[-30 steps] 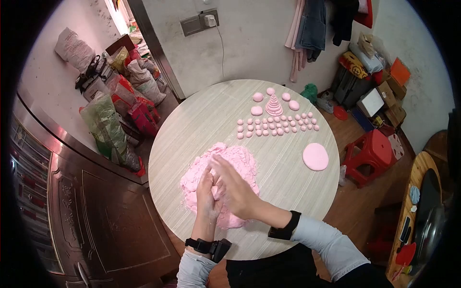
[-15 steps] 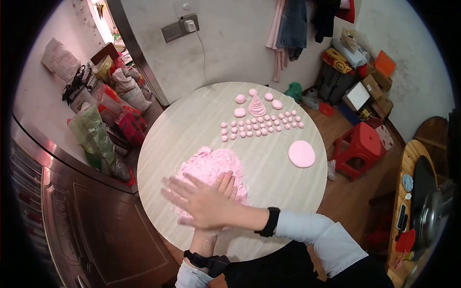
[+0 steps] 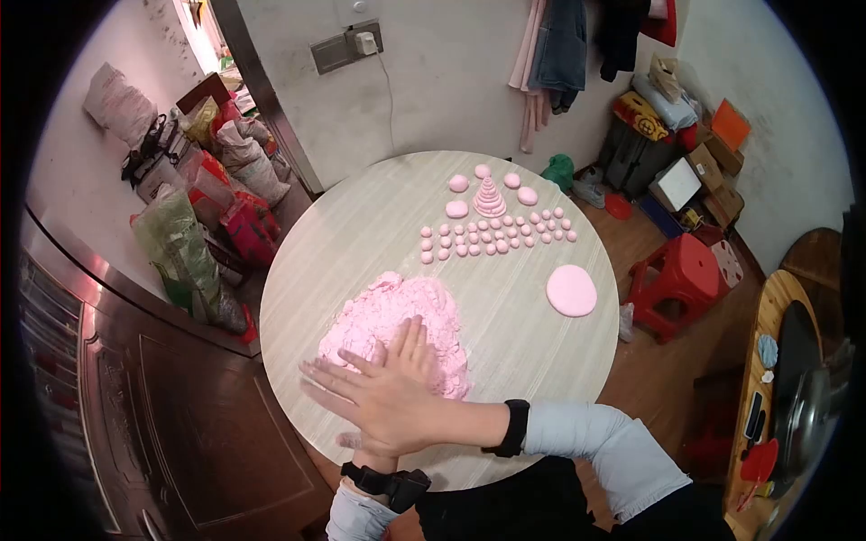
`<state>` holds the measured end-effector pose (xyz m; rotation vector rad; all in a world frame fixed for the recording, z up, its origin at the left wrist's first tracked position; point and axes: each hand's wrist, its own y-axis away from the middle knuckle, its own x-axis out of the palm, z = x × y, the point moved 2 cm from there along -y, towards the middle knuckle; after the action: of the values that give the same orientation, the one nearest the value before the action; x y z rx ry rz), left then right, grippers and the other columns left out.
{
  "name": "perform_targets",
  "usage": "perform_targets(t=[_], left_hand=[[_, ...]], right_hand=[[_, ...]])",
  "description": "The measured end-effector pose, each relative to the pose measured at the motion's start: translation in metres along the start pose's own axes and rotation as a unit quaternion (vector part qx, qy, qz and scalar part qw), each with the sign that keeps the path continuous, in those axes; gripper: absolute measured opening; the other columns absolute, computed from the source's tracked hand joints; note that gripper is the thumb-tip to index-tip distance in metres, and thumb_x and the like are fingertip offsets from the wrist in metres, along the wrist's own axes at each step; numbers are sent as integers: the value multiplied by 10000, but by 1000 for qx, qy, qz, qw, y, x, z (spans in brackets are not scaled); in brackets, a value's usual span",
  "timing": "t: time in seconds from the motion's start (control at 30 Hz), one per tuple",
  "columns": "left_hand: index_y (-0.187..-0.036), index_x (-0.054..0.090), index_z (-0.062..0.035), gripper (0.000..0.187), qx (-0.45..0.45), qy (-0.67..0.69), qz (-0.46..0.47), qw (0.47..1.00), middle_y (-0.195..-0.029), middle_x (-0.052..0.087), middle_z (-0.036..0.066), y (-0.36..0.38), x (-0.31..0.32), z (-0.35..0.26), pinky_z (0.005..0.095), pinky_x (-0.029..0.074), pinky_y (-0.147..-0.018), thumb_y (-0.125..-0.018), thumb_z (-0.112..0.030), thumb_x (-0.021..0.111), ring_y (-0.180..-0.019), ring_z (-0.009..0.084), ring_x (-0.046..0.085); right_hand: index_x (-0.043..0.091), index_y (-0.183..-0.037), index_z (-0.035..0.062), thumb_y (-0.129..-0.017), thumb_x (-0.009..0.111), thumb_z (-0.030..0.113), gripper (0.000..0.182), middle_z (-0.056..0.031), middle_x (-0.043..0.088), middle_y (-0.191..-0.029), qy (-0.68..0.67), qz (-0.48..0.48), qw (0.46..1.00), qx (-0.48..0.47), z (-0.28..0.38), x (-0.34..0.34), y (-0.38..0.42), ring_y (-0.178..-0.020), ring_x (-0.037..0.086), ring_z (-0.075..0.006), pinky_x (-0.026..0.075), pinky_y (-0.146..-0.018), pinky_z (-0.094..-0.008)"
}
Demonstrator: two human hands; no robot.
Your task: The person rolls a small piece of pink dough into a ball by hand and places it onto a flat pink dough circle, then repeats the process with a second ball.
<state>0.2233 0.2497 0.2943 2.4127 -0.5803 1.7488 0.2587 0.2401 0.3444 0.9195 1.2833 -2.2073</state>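
Observation:
My right hand point(image 3: 390, 408) reaches in from the right and lies crossed over my left hand point(image 3: 410, 350), hiding its palm. The right fingers are spread and point left, with nothing in them. Beyond them show the left hand's outstretched fingers, over the near part of a crumbly pink dough mass point(image 3: 406, 302). Pink residue clings to the fingers. How firmly the left palm touches the dough is hidden.
On the round table point(image 3: 316, 261) are rows of small pink balls point(image 3: 487, 236), a coiled pink cone point(image 3: 489, 200) with larger balls around it, and a flat pink disc point(image 3: 572, 290). A red stool point(image 3: 677, 279) stands right; bags point(image 3: 180, 257) are piled left.
The view has shifted slightly, moving the table items a little to the right. Both hands stay crossed, and the right hand's fingers look less blurred and sit slightly lower.

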Motion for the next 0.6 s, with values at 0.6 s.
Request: perform_targets(t=[0.6], left_hand=[[-1481, 45, -72, 592, 112, -318, -156, 928, -1549, 42, 101, -10, -14, -12, 360, 63, -1159, -1006, -412, 142, -1430, 226, 34]], right_hand=[[-14, -1450, -31, -983, 266, 391, 689, -292, 18, -1498, -302, -141, 917, 218, -64, 6, 13, -1413, 10, -388, 59, -1140, -436]])
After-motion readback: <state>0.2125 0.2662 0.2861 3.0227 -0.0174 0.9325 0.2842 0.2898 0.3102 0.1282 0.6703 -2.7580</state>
